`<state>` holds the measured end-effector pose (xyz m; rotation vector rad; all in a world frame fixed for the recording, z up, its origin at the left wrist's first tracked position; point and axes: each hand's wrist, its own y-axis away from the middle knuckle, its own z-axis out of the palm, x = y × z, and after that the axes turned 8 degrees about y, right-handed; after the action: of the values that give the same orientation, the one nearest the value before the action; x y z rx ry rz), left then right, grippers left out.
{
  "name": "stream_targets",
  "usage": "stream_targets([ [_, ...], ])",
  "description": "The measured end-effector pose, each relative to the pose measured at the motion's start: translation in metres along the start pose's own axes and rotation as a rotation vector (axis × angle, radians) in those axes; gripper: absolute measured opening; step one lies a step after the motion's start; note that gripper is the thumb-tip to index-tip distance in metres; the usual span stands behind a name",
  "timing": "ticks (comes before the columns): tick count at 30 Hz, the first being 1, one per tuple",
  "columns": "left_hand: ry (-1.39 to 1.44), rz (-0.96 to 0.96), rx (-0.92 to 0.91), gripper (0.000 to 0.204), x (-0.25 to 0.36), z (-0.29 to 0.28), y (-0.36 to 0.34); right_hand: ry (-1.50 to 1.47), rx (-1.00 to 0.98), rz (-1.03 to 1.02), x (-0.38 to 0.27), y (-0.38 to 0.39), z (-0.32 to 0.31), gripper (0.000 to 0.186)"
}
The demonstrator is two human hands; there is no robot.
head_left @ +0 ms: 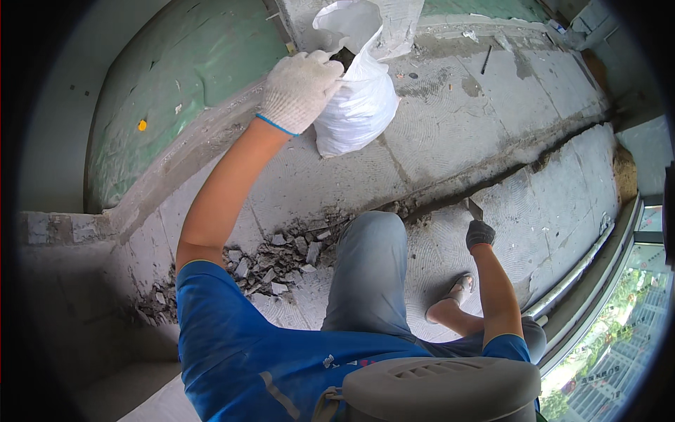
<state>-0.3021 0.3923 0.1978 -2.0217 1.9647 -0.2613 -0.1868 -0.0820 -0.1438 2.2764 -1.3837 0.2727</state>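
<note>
Our left hand (299,90) grips the part-filled white sack (355,105), our right hand (479,233) clenches a scraper (474,208), while rubble (278,260) still litters the floor (457,119).

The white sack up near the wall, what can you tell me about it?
The white sack looks like woven plastic, crumpled and dusty, bulging at the bottom as if partly filled. Its mouth gapes open at the top, showing a dark inside. The left hand, in a white knit glove with a blue cuff edge, grips it at the neck. It hangs tilted above the grey concrete floor, close to the green wall. Its contents cannot be seen.
</note>
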Motion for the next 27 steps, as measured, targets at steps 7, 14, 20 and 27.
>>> stream_targets([
  [7,0.745,-0.48,0.156,0.061,-0.084,-0.016,-0.049,-0.09,-0.124,0.024,0.012,-0.008,-0.029,0.02],
  [14,0.493,-0.787,-0.51,0.045,-0.084,0.01,-0.118,-0.272,-0.205,0.18,0.021,0.007,-0.021,0.029],
  [20,0.678,-0.865,-0.023,0.024,-0.216,0.094,-0.1,-0.327,-0.184,0.199,0.027,0.011,0.001,0.032],
  [27,0.086,-0.798,0.021,0.033,-0.255,0.048,-0.051,-0.342,-0.228,0.181,0.031,0.014,-0.018,0.032],
])
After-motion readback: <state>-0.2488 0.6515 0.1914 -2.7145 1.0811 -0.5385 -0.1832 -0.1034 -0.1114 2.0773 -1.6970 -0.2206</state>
